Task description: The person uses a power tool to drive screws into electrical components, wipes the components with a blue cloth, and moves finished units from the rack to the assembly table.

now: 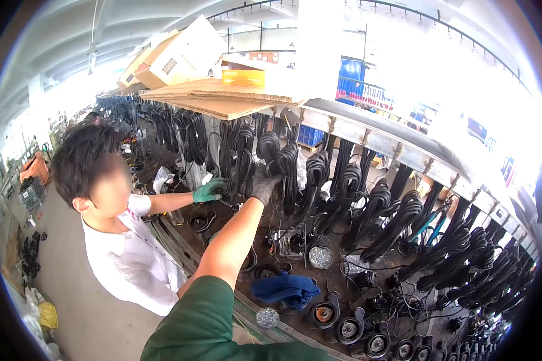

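My left hand (pixel 264 186), in a grey glove, reaches from a green sleeve to the row of hanging cables. It is closed round a looped black cable bundle (pixel 270 147), with its fingertips partly hidden among the strands. More black cable bundles (pixel 289 165) hang close beside it on the right. My right hand is out of view. At my left stands a co-worker in a white shirt (pixel 126 256), whose green-gloved hand (pixel 209 191) is held near the cables, a little left of mine.
Cardboard sheets (pixel 223 102) and boxes (pixel 177 54) lie on the metal rack (pixel 397 141) overhead. Along the dark bench are a blue cloth (pixel 285 290), round black fittings (pixel 324 314), silvery discs (pixel 320 257) and loose wires. Teal-handled pliers (pixel 438 228) hang among cables at right.
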`<state>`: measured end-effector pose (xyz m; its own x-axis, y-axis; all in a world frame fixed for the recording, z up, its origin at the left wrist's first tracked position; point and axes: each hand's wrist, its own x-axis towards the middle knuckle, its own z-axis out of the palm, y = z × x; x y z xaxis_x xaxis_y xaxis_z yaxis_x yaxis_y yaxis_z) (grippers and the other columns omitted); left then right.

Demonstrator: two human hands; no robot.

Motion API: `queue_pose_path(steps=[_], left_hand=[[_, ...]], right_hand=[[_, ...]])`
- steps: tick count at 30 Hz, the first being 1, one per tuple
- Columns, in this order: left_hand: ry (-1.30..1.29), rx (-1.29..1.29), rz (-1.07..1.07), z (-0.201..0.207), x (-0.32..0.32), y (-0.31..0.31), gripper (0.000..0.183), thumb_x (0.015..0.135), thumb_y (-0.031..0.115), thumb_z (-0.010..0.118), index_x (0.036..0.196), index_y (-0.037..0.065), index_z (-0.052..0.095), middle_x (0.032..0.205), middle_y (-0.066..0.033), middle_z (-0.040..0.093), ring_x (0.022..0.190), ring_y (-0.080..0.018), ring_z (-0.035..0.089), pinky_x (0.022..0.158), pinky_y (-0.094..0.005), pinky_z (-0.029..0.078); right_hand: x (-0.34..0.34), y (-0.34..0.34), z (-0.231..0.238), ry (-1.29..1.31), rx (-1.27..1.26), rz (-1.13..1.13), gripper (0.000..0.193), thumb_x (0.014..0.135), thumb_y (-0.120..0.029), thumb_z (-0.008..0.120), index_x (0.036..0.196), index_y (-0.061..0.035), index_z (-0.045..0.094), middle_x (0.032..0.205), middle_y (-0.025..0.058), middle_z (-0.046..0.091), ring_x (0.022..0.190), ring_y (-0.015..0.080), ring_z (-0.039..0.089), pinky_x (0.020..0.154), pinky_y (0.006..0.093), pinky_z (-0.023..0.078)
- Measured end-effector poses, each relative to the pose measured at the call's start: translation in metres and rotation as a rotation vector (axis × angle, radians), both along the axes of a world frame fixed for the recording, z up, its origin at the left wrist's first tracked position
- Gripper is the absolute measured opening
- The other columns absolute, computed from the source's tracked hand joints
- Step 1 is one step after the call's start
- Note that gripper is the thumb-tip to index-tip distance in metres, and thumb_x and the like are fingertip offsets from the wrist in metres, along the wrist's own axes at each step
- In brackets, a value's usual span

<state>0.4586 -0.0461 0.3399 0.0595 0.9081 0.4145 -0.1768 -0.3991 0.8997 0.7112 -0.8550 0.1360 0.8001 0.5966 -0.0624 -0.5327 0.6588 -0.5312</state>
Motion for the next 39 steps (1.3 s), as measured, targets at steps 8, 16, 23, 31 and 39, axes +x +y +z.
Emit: queue_pose_path(steps=[8,16,23,31,39], left_hand=[[-0.036,-0.139,0.048,0.005,-0.002,-0.064,0.042,0.080,0.018,0.078,0.115,-0.004,0.069,0.106,-0.0156,0.075,0.095,-0.0266,0.070,0.088,-0.0355,0.054],[0.118,0.015,0.402,-0.044,-0.056,-0.191,0.040,0.087,0.014,0.065,0.124,-0.001,0.062,0.105,-0.0144,0.068,0.098,-0.0259,0.063,0.090,-0.0381,0.050],[0.357,-0.452,-0.354,-0.157,-0.029,-0.426,0.031,0.095,0.025,0.067,0.120,0.006,0.069,0.108,-0.0115,0.072,0.104,-0.0225,0.067,0.092,-0.0382,0.052],[0.649,-0.354,-0.668,-0.237,-0.037,-0.529,0.026,0.093,0.008,0.064,0.118,0.002,0.068,0.104,-0.0094,0.068,0.096,-0.0189,0.064,0.084,-0.0344,0.052],[0.426,-0.255,-0.526,-0.165,0.021,-0.483,0.021,0.099,0.020,0.067,0.112,0.004,0.067,0.094,-0.0002,0.068,0.089,-0.0118,0.063,0.081,-0.0297,0.053]], right_hand=[[0.001,-0.045,-0.036,-0.476,-0.154,-0.011,0.030,0.093,-0.013,0.057,0.123,-0.0097,0.058,0.109,0.0073,0.064,0.101,0.0236,0.059,0.091,0.0429,0.049],[-0.003,-0.044,-0.059,-0.597,-0.433,-0.116,0.048,0.092,-0.018,0.069,0.137,-0.0092,0.053,0.114,0.0120,0.066,0.107,0.0286,0.061,0.104,0.0546,0.043],[-0.009,-0.024,-0.014,-0.016,-0.235,-0.179,0.047,0.084,-0.023,0.068,0.128,-0.0119,0.057,0.090,0.0057,0.068,0.079,0.0208,0.066,0.068,0.0363,0.056],[0.007,-0.024,-0.021,0.101,-0.200,-0.046,0.045,0.076,-0.017,0.069,0.120,-0.0120,0.058,0.091,0.0029,0.064,0.076,0.0196,0.061,0.071,0.0368,0.052],[0.002,-0.021,0.019,0.031,-0.109,-0.005,0.050,0.077,-0.014,0.070,0.125,-0.0115,0.059,0.090,0.0048,0.067,0.079,0.0205,0.063,0.074,0.0390,0.052]])
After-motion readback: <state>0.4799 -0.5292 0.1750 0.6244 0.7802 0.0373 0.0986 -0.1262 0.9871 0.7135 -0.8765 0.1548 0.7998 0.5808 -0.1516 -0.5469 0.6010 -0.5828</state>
